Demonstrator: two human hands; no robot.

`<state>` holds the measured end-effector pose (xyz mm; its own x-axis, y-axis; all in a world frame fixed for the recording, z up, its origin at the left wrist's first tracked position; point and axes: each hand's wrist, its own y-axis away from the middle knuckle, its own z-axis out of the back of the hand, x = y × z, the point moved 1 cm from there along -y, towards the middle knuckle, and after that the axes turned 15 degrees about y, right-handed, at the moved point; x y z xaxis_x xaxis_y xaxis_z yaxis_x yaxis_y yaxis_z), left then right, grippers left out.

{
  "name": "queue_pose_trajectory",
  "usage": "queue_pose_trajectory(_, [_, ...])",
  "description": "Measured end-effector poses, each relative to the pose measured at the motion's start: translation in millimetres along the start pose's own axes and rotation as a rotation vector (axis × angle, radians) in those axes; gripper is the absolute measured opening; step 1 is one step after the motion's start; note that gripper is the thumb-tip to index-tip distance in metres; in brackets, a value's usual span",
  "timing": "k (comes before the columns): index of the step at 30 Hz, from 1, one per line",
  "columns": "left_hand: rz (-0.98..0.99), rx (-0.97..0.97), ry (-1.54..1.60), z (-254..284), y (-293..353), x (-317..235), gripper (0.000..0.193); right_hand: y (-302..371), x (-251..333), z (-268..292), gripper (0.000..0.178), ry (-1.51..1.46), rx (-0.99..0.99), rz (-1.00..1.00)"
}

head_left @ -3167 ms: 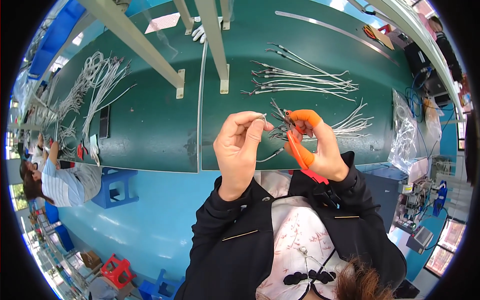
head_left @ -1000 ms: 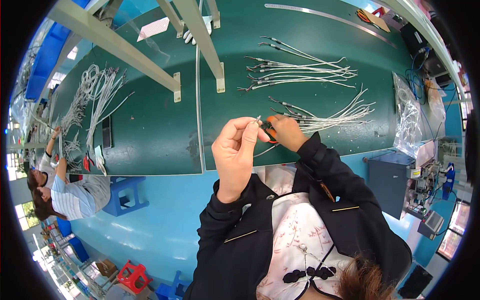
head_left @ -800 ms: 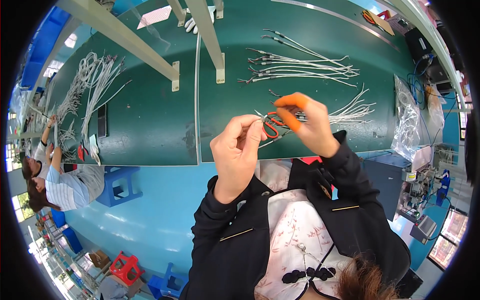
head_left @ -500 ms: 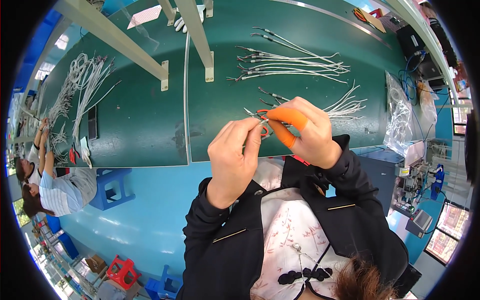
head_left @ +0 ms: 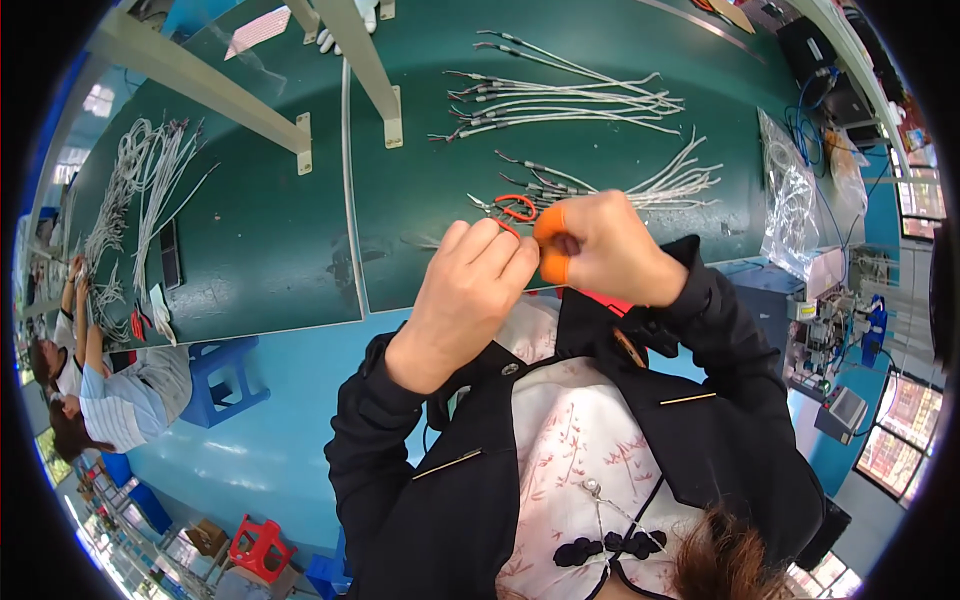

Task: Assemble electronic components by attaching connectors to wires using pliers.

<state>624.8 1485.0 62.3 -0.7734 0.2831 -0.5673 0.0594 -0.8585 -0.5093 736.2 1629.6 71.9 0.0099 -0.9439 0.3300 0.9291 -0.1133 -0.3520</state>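
Observation:
My left hand (head_left: 468, 300) is closed, its knuckles up and its fingertips close to those of my right hand. Curled fingers hide whatever is between them. A blurred pale strand (head_left: 422, 242) shows just left of that hand; I cannot tell whether it is held. My right hand (head_left: 615, 248) is also closed, with orange covers on its thumb and index finger, pinching something too hidden to name. Right behind the fingers, red-handled nippers (head_left: 515, 207) lie on the green table (head_left: 280, 240). A bunch of white cables (head_left: 655, 188) with dark ends lies beyond my right hand.
Farther back lies another group of white cables (head_left: 590, 100). Clear plastic bags (head_left: 787, 200) are at the right edge. Metal posts (head_left: 392, 120) stand on the table at the left. Beyond them are more cables (head_left: 150, 190) and people (head_left: 110, 380) working at the far left.
My left hand has rolled over, so its knuckles now face up. My right hand has turned inward and curled tighter. More of the nippers shows, and the whole view has shifted slightly.

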Motion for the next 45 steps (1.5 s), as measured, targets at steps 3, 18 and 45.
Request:
queue_pose_trajectory(3, [-0.047,0.025,0.067,-1.0,4.7,6.3,0.028,-0.8,-10.4,4.5,0.012,-0.817,0.58,-0.641])
queue_pose_trajectory(18, [0.142,-0.358,0.371,-17.8,5.1,2.3,0.017,27.9,3.0,-18.8,0.013,-1.858,0.373,-0.895])
queue_pose_trajectory(45, [0.187,-0.149,0.335,-10.9,-3.8,7.5,0.009,15.8,3.4,6.1,0.012,-0.557,0.134,-0.531])
